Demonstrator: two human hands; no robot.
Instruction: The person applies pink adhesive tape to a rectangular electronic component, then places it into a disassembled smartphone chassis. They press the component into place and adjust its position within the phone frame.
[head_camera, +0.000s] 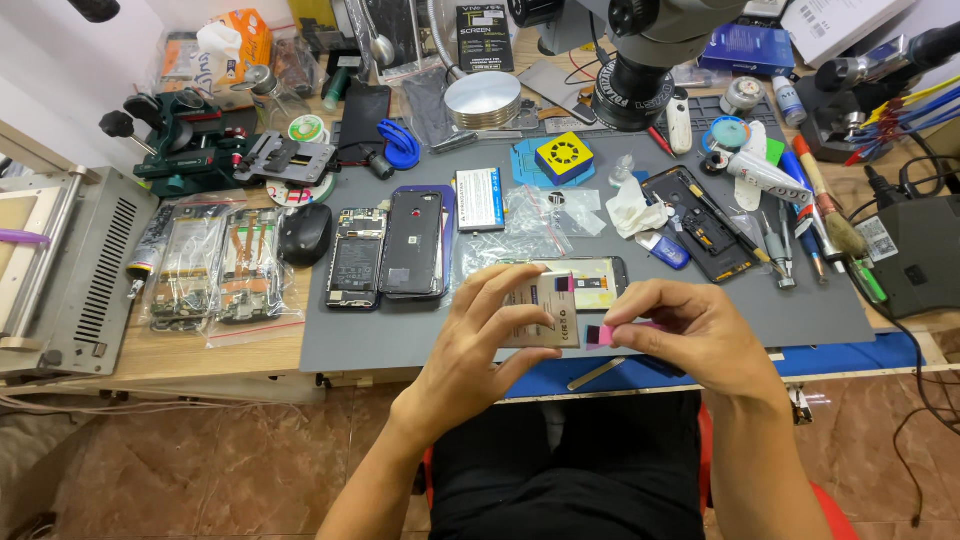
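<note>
Flat beige battery (545, 312) with small dark marks and a pink edge, held over the near edge of the grey mat (780, 310). Left hand (478, 345) closed round its left side, fingers spread across the face. Right hand (690, 335) pinching a pink tab (600, 335) at its right edge. Just behind, an opened phone (590, 280). Cluttered wooden bench (220, 355), microscope (650, 60) above, reddish tiled floor (200, 470) below.
</note>
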